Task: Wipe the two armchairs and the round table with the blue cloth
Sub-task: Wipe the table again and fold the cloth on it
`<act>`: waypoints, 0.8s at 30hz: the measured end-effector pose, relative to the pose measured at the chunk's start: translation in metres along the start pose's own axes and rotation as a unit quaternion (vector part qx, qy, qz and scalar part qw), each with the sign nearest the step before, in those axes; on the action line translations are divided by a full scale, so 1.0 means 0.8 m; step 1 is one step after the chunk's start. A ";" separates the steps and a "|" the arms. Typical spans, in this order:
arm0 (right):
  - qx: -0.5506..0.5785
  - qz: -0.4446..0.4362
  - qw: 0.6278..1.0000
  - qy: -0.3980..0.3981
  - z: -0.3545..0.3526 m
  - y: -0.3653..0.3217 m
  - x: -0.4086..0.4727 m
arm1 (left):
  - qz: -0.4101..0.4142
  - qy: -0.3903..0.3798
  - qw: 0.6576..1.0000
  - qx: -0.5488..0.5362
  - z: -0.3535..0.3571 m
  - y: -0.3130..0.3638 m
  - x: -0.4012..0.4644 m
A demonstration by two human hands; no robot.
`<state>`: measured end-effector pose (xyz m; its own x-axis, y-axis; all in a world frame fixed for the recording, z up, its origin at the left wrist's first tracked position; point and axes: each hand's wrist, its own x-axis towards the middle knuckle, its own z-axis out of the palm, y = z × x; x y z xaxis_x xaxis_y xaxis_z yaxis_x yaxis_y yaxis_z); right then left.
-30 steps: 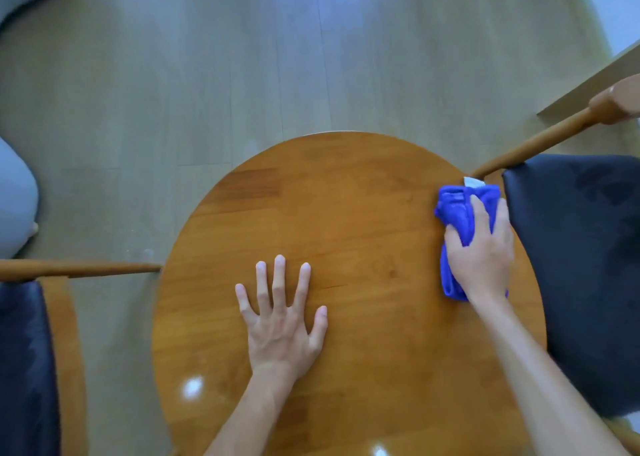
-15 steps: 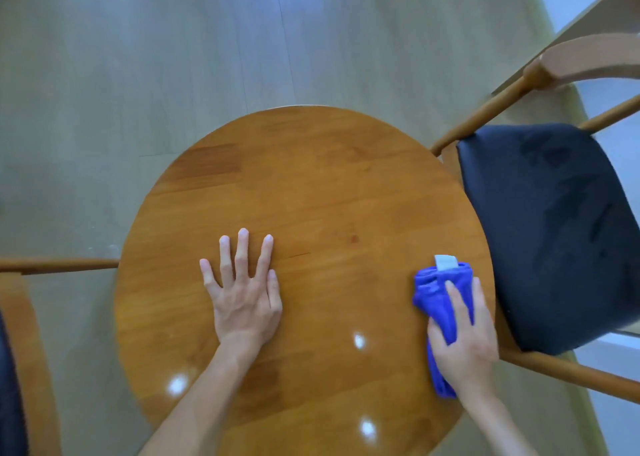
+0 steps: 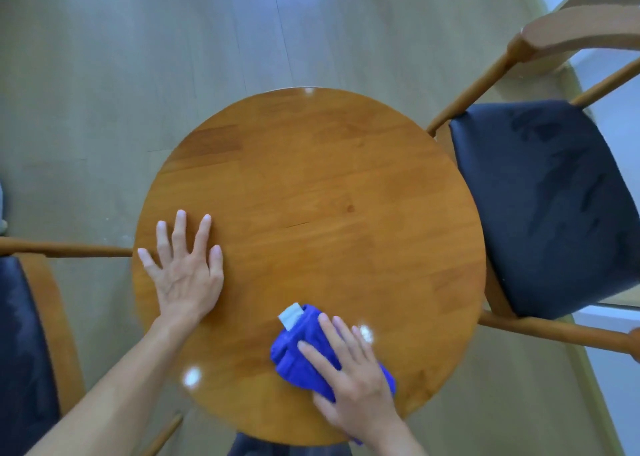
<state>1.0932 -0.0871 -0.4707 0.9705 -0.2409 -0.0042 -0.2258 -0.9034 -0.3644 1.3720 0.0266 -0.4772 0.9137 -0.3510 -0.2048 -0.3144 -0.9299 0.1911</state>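
The right hand presses the bunched blue cloth flat-fingered onto the round table at about 6 o'clock of its top, near the edge closest to the person. The left hand lies spread, fingers apart, at 9 o'clock, steadying. So the table wipe is under way (its far half looks untouched, though I can't be sure). The armchair at 3 o'clock and the other armchair at 8 o'clock show no sign either way.

Pale wood-plank floor with soft daylight sheen, light wall at right, bluish patch far right
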 end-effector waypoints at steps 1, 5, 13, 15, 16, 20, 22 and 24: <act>-0.010 0.001 1.000 0.003 -0.015 0.035 -0.011 | -0.021 -0.002 1.000 0.008 -0.004 -0.012 -0.003; -0.015 0.319 0.940 0.117 -0.061 0.143 0.031 | -0.057 -0.022 0.998 0.006 -0.012 -0.039 -0.017; -0.015 0.290 0.950 0.114 -0.001 -0.017 0.152 | -0.065 -0.064 0.996 -0.024 -0.020 -0.035 -0.016; 0.009 0.181 0.982 0.043 0.012 -0.077 0.123 | -0.055 -0.081 0.995 -0.012 -0.031 -0.030 -0.020; 0.018 0.134 0.991 0.010 0.013 -0.091 0.106 | -0.042 -0.081 0.996 -0.005 -0.036 -0.025 -0.024; 0.044 0.087 0.993 -0.073 -0.019 -0.079 0.064 | 0.007 -0.052 0.998 -0.022 -0.056 0.003 -0.049; 0.034 0.114 0.991 -0.053 -0.042 -0.067 0.056 | 0.018 -0.068 0.996 -0.056 -0.061 0.013 -0.057; 0.014 0.164 0.986 -0.018 -0.059 -0.061 0.050 | 0.035 -0.131 0.986 -0.095 -0.065 0.017 -0.063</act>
<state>1.1393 -0.0697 -0.4092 0.8484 -0.5047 -0.1597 -0.5258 -0.7690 -0.3635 1.3352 0.0372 -0.4143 0.7853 -0.4532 -0.4218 -0.2971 -0.8736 0.3855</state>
